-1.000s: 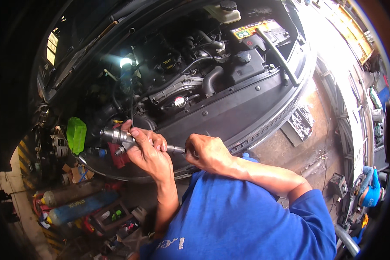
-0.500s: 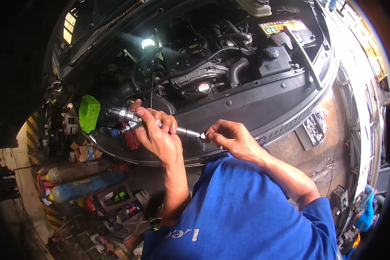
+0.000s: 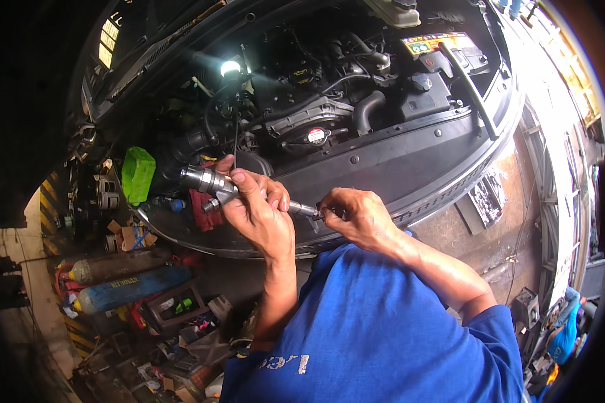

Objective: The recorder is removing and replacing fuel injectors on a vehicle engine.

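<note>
My left hand (image 3: pixel 259 218) is closed around a silver metal injector-like part (image 3: pixel 200 180), whose wide end points up and left and whose narrow shaft runs right. My right hand (image 3: pixel 358 218) pinches at the narrow tip, on a small dark piece (image 3: pixel 320 211) largely hidden by the fingers. Both hands are above the black front panel (image 3: pixel 410 161) of a car's open engine bay. A red cloth (image 3: pixel 205 213) lies just behind my left hand, and a bright green container (image 3: pixel 137 176) stands to its left.
A lit work lamp (image 3: pixel 230 67), battery (image 3: pixel 474 57) and metal bar (image 3: pixel 470 94) are in the engine bay. Gas cylinders (image 3: pixel 131 290) and clutter lie at lower left. At right are metal frames (image 3: pixel 548 188) and another person in cyan (image 3: pixel 563 329).
My right fingers have closed over the tip, covering the white bit seen earlier. My left hand and the metal part have shifted slightly right since half a second ago.
</note>
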### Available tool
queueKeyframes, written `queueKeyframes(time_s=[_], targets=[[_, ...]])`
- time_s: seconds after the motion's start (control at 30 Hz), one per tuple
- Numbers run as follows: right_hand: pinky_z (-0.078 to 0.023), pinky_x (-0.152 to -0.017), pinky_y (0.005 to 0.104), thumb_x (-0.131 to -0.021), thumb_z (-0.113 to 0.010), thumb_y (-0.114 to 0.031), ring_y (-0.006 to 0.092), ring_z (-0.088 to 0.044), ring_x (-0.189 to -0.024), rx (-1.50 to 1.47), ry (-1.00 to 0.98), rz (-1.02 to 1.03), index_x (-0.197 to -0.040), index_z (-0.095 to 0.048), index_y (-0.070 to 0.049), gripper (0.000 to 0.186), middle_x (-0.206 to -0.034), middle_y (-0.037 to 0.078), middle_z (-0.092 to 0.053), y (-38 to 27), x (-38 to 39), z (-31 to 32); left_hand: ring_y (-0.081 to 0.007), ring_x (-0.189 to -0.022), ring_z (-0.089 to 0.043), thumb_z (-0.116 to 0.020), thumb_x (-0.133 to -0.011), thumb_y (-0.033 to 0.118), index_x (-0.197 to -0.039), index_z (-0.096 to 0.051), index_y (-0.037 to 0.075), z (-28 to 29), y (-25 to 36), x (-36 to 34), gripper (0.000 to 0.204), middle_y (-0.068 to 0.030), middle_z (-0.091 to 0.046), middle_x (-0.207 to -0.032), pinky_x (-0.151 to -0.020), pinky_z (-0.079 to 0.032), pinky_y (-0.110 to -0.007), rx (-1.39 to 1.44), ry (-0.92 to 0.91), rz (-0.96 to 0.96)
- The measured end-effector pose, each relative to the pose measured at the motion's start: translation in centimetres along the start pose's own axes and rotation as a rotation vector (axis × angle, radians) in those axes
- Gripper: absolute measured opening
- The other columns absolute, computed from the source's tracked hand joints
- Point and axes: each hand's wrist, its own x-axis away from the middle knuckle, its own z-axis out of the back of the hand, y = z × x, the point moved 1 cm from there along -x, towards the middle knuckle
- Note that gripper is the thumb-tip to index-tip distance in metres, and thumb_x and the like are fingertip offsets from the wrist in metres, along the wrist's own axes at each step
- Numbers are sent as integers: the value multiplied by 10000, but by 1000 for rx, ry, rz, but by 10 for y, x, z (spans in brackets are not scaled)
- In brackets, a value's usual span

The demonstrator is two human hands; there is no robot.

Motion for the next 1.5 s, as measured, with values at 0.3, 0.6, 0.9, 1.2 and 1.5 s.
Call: queueKeyframes(time_s=[0.3,0.6,0.9,1.2,1.5], targets=[[-479,-670,260,-1009,-631,-161,88,-593,-734,-784,-319,-396,-1040,-686,-23,152,-883,22,-695,16,1,5,-25,-526,-309,-522,-1140,373,-1427,-490,30,-2,15,-7,448,56,-355,-735,-445,-284,-195,92,-57,78],[-486,-678,248,-1067,-621,-226,68,-598,-787,-635,-320,-365,-1046,-692,-28,211,-911,8,-713,0,1,12,-16,-510,-300,-520,-1135,406,-1423,-486,40,2,21,-10,467,68,-341,-709,-435,-285,-192,59,-13,36],[-452,-623,240,-994,-636,-172,101,-604,-715,-1164,-510,-608,-971,-688,-57,129,-802,22,-646,20,0,-4,-24,-502,-264,-508,-1136,416,-1427,-513,64,3,21,-9,457,67,-323,-713,-412,-250,-195,169,-94,77],[-401,-561,256,-976,-620,-181,74,-512,-632,-805,-306,-521,-905,-674,-43,165,-761,-5,-602,5,-2,-7,-25,-500,-243,-496,-1139,415,-1450,-515,85,0,22,-9,455,66,-325,-725,-404,-241,-186,172,-140,40],[-435,-584,247,-1051,-620,-244,82,-547,-661,-836,-292,-513,-998,-664,-22,232,-871,34,-650,4,7,3,-20,-521,-253,-542,-1120,427,-1481,-481,69,10,18,-20,512,69,-321,-732,-420,-245,-182,279,-97,60]])
